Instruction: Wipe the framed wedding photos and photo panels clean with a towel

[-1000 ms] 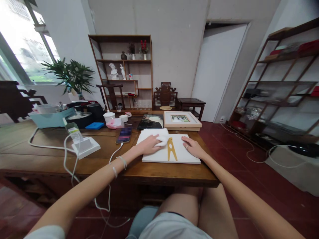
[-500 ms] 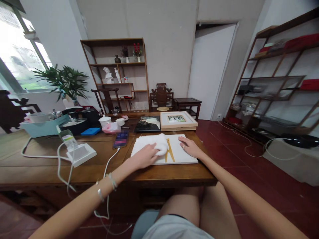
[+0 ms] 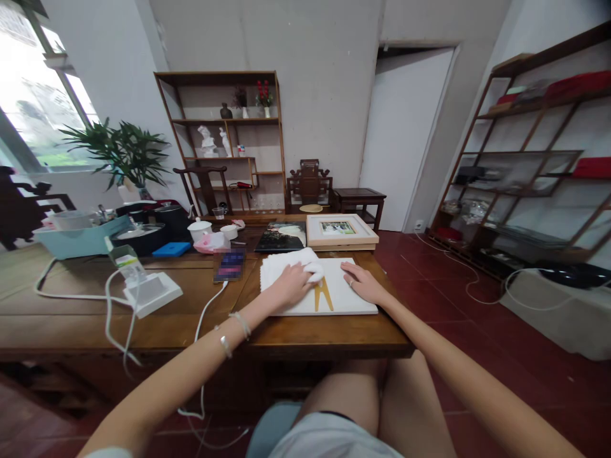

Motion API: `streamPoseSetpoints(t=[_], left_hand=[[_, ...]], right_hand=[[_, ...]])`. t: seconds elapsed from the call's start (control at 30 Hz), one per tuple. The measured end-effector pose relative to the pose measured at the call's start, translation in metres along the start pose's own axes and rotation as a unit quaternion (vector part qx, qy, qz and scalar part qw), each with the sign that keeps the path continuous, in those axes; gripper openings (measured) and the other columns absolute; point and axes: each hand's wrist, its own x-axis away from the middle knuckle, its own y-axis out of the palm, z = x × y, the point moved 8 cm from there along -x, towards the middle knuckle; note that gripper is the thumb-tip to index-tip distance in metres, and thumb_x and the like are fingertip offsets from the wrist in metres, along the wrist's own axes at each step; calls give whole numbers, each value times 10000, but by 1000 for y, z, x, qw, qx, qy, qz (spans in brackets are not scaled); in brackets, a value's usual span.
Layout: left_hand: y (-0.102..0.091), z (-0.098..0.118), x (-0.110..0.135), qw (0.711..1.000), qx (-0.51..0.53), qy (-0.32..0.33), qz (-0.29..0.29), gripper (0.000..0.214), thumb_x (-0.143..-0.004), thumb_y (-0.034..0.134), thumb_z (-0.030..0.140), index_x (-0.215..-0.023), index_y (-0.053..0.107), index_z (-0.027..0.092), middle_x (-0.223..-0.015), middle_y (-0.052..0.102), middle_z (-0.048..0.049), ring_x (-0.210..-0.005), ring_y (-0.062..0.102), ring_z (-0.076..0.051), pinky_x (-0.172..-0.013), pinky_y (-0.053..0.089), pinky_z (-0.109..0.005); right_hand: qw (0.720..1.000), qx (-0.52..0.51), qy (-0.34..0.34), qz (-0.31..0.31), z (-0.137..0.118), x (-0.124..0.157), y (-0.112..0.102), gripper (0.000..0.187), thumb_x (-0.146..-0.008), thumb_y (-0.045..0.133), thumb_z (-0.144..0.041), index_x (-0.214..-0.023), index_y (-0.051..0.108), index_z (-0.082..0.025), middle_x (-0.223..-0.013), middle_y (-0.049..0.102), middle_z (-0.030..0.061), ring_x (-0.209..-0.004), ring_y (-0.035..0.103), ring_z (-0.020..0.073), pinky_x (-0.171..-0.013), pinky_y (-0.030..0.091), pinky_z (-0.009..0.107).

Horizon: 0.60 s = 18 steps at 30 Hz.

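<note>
A white panel (image 3: 344,304) lies flat near the front edge of the wooden table. On its face is a golden-yellow letter A (image 3: 324,298), whose top is hidden by the cloth. My left hand (image 3: 293,284) has its fingers closed on a bunched white cloth (image 3: 286,259) and presses it against the panel, just left of and over the top of the letter. Part of the cloth trails behind the fingers over the panel's left side. My right hand (image 3: 363,283), wearing a ring, rests with fingers stretched on the panel's right part.
Behind the panel sit a framed picture (image 3: 341,232) and a dark picture (image 3: 281,236). A phone (image 3: 229,265) with a white cable lies to the left, near a white power strip (image 3: 155,294). Further left are a blue bin (image 3: 81,240) and a dark lidded pan (image 3: 138,239).
My left hand has slid a little forward and right with the cloth, which now covers the letter's top. My right hand stays in place on the panel.
</note>
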Motion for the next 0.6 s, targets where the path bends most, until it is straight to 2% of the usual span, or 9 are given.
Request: streamPoseSetpoints(t=[0.1, 0.23, 0.4, 0.53, 0.6], left_hand=[[7, -12, -25, 1000, -9, -21, 8, 359, -940, 279, 321, -1008, 588, 152, -1091, 581, -112, -1113, 452, -265, -922, 349, -449], [9, 1, -27, 1000, -8, 19, 0, 304, -928, 335, 317, -1060, 582, 198, -1264, 495, -80, -1201, 382, -256, -965, 323, -419], [3, 47, 13, 996, -42, 64, -42, 286, -888, 400, 242, -1107, 580, 211, -1412, 332, -84, -1264, 314, -323, -972, 306, -505], [-8, 85, 50, 990, -68, 107, -68, 263, -859, 438, 243, -1046, 613, 183, -1427, 308, -79, -1275, 291, -355, -978, 299, -530], [-13, 92, 57, 988, -61, 121, -72, 258, -859, 435, 255, -1029, 614, 179, -1418, 326, -76, -1267, 309, -348, -973, 316, -512]], right_hand=[[1000, -10, -7, 5, 2, 0, 1, 375, -823, 447, -233, -1172, 570, -174, -1296, 524, 91, -1242, 432, 228, -1071, 293, 426], [1000, -10, -11, 10, 2, -1, 2, 372, -820, 448, -231, -1164, 575, -170, -1292, 528, 92, -1235, 441, 222, -1070, 295, 415], [1000, -2, -9, 10, 1, 0, 1, 380, -810, 451, -211, -1167, 574, -160, -1287, 532, 97, -1237, 438, 221, -1069, 298, 405], [1000, 7, -16, 13, 0, 0, -1, 381, -810, 450, -206, -1168, 573, -167, -1283, 537, 89, -1233, 444, 218, -1063, 310, 407], [1000, 9, -19, 12, -1, 0, -1, 380, -812, 447, -204, -1168, 573, -167, -1280, 539, 88, -1231, 447, 217, -1063, 310, 408]])
